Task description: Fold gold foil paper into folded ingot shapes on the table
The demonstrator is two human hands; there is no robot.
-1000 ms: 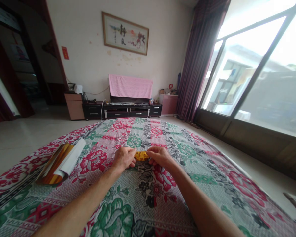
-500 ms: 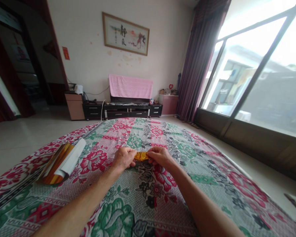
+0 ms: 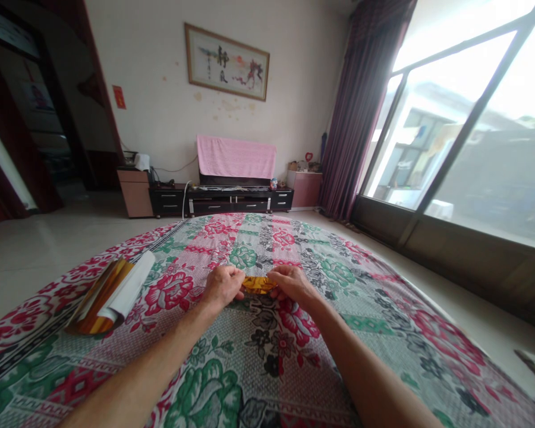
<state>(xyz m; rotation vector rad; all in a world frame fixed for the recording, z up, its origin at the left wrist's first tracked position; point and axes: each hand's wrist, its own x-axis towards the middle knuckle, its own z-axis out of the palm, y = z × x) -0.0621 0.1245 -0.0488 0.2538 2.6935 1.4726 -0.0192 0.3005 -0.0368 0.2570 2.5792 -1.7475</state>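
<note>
Near the middle of the view, a small shiny gold piece (image 3: 258, 285) is held just above the patterned cloth. My left hand (image 3: 223, 286) pinches its left end between thumb and fingers. At its right end my right hand (image 3: 293, 285) grips it the same way, thumb and fingers pressed together. The fingertips cover both ends of the piece. On the left of the cloth lies a stack of rolled gold and white sheets (image 3: 111, 295), touched by neither hand.
The flowered cloth (image 3: 209, 389) covers a large rounded table. Beyond it stand a low black cabinet (image 3: 211, 206) and a pink cloth (image 3: 236, 156) over a screen. A purple curtain (image 3: 354, 119) and windows are at the right.
Slightly more of the gold piece shows between my hands, and its surface looks more creased. My right fingers have shifted a little; my left hand has hardly moved.
</note>
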